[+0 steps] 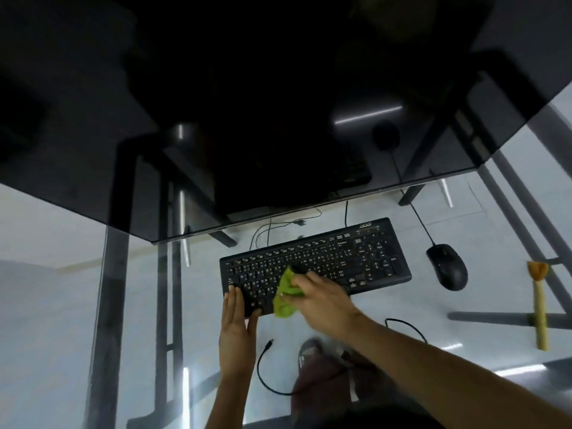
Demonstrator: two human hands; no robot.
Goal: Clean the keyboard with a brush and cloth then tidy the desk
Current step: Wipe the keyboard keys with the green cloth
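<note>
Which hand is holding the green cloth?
The right hand grips the green cloth on the keyboard; the left hand lies flat, empty.

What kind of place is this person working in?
Probably a computer desk in a home or office. A black keyboard and wired mouse lie on a glass desk, just in front of a large dark monitor.

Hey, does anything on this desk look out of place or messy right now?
Yes. A loose black cable curls on the glass desk near the left hand, its plug end connected to nothing. The brush lies far right, away from the keyboard.
</note>
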